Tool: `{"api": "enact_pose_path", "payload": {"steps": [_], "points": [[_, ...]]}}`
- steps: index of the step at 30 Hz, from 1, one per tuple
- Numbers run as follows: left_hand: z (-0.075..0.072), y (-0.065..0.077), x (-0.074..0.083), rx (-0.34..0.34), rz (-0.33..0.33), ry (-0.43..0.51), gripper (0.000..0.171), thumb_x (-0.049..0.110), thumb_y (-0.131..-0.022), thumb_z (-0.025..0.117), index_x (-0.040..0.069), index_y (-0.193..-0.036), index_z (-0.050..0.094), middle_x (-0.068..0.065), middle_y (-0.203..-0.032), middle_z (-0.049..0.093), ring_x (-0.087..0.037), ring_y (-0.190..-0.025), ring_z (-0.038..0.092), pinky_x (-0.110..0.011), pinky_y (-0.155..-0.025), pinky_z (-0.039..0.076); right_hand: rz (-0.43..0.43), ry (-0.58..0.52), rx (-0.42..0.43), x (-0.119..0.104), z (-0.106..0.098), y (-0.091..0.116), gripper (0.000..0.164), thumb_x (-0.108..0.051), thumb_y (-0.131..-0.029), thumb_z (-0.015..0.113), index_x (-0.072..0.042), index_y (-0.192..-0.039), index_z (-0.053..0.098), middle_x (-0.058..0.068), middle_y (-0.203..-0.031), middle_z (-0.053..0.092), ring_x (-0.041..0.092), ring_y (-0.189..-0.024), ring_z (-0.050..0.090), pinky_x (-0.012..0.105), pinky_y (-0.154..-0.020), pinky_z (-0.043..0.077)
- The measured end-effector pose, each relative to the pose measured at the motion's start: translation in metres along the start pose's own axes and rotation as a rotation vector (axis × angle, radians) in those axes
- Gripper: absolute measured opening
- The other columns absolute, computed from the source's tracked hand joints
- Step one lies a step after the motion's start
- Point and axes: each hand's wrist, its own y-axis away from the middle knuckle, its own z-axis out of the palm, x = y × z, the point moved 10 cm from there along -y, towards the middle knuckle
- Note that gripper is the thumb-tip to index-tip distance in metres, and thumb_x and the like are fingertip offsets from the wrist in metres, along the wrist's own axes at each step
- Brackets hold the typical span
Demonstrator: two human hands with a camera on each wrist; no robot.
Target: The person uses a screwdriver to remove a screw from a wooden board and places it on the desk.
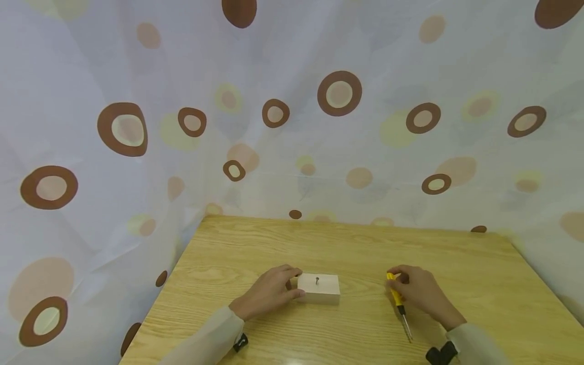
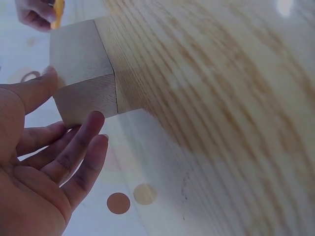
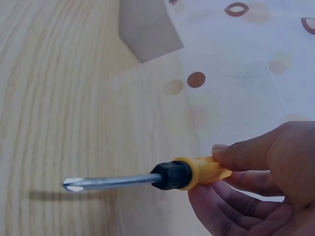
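Note:
On the table lies a pale wooden block [image 1: 326,290], with a small screw [image 1: 317,280] standing upright out of its top. My left hand [image 1: 270,291] holds the block's left end, thumb on the near side and fingers toward the far side. In the left wrist view the block's end face [image 2: 88,98] shows between the thumb and fingers. To the right of the block, my right hand [image 1: 422,291] pinches a screwdriver [image 3: 172,174] by its yellow handle. Its metal shaft points back toward the front of the table, and its tip appears just above the tabletop.
The wood-grain table [image 1: 356,334] runs back to a white sheet [image 1: 296,147] patterned with brown and yellow circles. That sheet also hangs along the left and right sides. A dark strap [image 1: 441,353] sits on the right wrist, another [image 1: 240,342] on the left.

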Motion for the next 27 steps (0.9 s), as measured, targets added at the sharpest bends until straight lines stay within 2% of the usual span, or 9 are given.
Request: {"api": "enact_pose_path", "payload": {"steps": [4, 10, 19, 27], "points": [[0.001, -0.001, -0.002, -0.004, -0.01, 0.024, 0.054, 0.04, -0.097, 0.071, 0.004, -0.137, 0.063, -0.004, -0.121, 0.069, -0.003, -0.084, 0.06, -0.018, -0.069, 0.05, 0.009, -0.061, -0.004, -0.01, -0.006, -0.002, 0.039, -0.018, -0.1, 0.069, 0.007, -0.13, 0.062, 0.008, -0.089, 0.071, 0.019, -0.064, 0.066, 0.035, -0.059, 0.059], [0.0, -0.002, -0.002, -0.008, -0.014, 0.034, 0.054, 0.039, -0.097, 0.072, 0.004, -0.136, 0.064, -0.005, -0.121, 0.07, -0.001, -0.083, 0.061, -0.017, -0.068, 0.051, -0.035, -0.085, 0.004, -0.026, -0.012, -0.002, 0.042, -0.025, -0.101, 0.069, 0.004, -0.13, 0.063, 0.012, -0.097, 0.072, 0.019, -0.071, 0.068, 0.037, -0.063, 0.06], [0.002, -0.002, -0.004, -0.02, -0.018, 0.021, 0.055, 0.04, -0.097, 0.072, 0.004, -0.137, 0.063, -0.005, -0.125, 0.069, -0.002, -0.085, 0.062, -0.018, -0.07, 0.051, -0.084, -0.08, 0.054, -0.043, -0.018, -0.003, 0.039, -0.03, -0.1, 0.071, -0.003, -0.128, 0.066, 0.008, -0.1, 0.072, 0.015, -0.08, 0.069, 0.037, -0.065, 0.06], [0.001, -0.001, -0.002, -0.024, -0.024, 0.018, 0.054, 0.04, -0.097, 0.072, 0.005, -0.136, 0.064, -0.004, -0.121, 0.07, -0.004, -0.085, 0.062, -0.019, -0.069, 0.051, -0.117, -0.072, 0.098, -0.061, -0.024, -0.002, 0.036, -0.029, -0.099, 0.072, -0.006, -0.126, 0.066, 0.006, -0.101, 0.071, 0.015, -0.082, 0.07, 0.029, -0.064, 0.059]]}}
